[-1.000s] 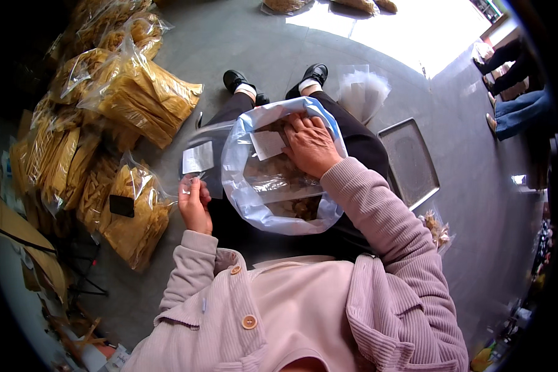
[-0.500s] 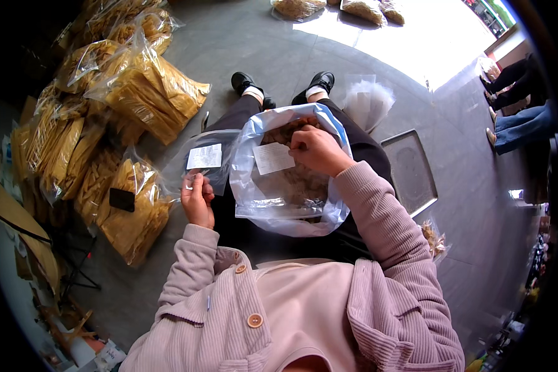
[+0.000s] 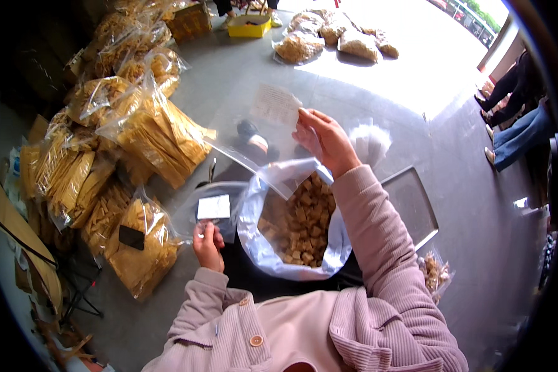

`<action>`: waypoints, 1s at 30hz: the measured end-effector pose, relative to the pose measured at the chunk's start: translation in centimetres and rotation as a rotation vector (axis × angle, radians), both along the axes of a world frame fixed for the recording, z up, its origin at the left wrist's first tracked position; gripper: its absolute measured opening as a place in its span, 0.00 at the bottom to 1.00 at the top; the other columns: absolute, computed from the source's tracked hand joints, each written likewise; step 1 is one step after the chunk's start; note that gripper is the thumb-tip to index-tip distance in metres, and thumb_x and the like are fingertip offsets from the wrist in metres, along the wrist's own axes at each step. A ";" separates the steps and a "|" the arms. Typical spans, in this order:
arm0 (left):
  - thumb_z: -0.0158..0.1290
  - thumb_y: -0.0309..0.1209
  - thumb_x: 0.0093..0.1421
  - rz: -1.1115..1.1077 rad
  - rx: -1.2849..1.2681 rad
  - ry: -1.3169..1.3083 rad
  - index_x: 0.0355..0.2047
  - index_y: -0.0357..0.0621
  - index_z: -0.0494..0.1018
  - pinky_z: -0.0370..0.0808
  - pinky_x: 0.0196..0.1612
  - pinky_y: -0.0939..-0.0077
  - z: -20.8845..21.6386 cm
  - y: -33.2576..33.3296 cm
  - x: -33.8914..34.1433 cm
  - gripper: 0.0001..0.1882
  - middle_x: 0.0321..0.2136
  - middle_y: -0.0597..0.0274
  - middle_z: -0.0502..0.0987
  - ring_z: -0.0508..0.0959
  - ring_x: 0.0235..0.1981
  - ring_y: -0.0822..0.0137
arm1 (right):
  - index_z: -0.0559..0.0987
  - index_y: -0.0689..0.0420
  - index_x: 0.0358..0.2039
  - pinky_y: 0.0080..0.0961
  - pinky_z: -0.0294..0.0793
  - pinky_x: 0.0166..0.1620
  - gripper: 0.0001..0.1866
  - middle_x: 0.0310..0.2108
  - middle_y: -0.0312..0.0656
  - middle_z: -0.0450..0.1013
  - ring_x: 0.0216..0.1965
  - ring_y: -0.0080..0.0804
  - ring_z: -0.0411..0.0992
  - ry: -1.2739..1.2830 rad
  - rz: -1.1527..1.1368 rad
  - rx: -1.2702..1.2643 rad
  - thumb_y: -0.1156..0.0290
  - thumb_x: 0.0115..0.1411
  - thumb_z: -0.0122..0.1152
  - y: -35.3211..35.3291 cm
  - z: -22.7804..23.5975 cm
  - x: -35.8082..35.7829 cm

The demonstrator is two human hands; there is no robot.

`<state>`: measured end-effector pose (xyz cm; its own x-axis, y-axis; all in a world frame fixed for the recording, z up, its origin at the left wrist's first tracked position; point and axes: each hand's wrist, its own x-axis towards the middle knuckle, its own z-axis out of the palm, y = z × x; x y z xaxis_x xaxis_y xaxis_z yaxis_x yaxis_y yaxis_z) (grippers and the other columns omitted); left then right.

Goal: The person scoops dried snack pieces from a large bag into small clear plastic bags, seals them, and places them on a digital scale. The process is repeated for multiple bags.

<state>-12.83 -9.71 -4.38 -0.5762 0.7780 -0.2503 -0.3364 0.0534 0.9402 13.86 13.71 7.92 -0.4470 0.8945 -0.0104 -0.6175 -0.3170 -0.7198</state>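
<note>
My right hand [image 3: 330,141] is raised over the far side of a white plastic bag, pinching the upper corner of a clear zip bag [image 3: 284,181] beside its pale printed label [image 3: 275,104]. The clear bag hangs at a slant and looks flat. Below it, the white bag [image 3: 249,232] sits on my lap with its mouth wide and brown cubes [image 3: 310,226] inside. To the left of that bag, my left hand [image 3: 209,248] grips the near edge of another clear plastic bag [image 3: 189,209] with a white label [image 3: 214,207]. Its fingertips are partly hidden.
Clear bags of yellow-brown sheets [image 3: 161,136] are piled at the left, with a dark phone-like slab [image 3: 131,237] on one. A metal tray [image 3: 415,201] and thin clear bags [image 3: 370,141] lie right. Filled bags [image 3: 359,44] and a yellow box [image 3: 249,26] stand far off. People's legs [image 3: 521,133] show right.
My right hand has lifted the clear bag up and away from me, off the white bag's mouth, uncovering the cubes. My left hand keeps its bag. The view has tilted up.
</note>
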 end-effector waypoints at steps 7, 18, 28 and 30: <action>0.52 0.33 0.68 0.009 -0.020 0.026 0.45 0.46 0.73 0.62 0.19 0.88 0.2 0.3 0.1 0.08 0.25 0.71 0.73 0.68 0.19 0.82 | 0.74 0.60 0.53 0.35 0.69 0.61 0.20 0.51 0.41 0.73 0.52 0.33 0.72 0.035 -0.066 -0.059 0.59 0.69 0.59 1.6 -2.5 -1.3; 0.51 0.31 0.69 0.018 -0.055 0.065 0.44 0.46 0.72 0.65 0.19 0.87 0.4 0.8 0.8 0.06 0.25 0.70 0.74 0.68 0.18 0.81 | 0.76 0.59 0.46 0.24 0.80 0.38 0.16 0.37 0.41 0.76 0.35 0.29 0.76 0.028 -0.047 -0.470 0.63 0.64 0.65 -0.2 -2.8 -1.2; 0.52 0.32 0.69 0.005 -0.023 0.070 0.42 0.46 0.73 0.63 0.19 0.87 0.7 1.2 0.9 0.06 0.26 0.71 0.73 0.67 0.18 0.81 | 0.78 0.56 0.40 0.16 0.74 0.34 0.15 0.29 0.29 0.72 0.30 0.17 0.72 -0.304 0.040 -0.205 0.56 0.66 0.64 0.4 -4.7 -0.5; 0.52 0.33 0.68 0.031 -0.031 0.086 0.42 0.47 0.73 0.61 0.19 0.87 0.0 0.7 0.3 0.06 0.25 0.72 0.72 0.67 0.19 0.82 | 0.79 0.53 0.41 0.11 0.68 0.34 0.18 0.26 0.24 0.66 0.29 0.15 0.67 -0.508 -0.036 -0.274 0.51 0.63 0.65 -2.0 -0.7 -1.5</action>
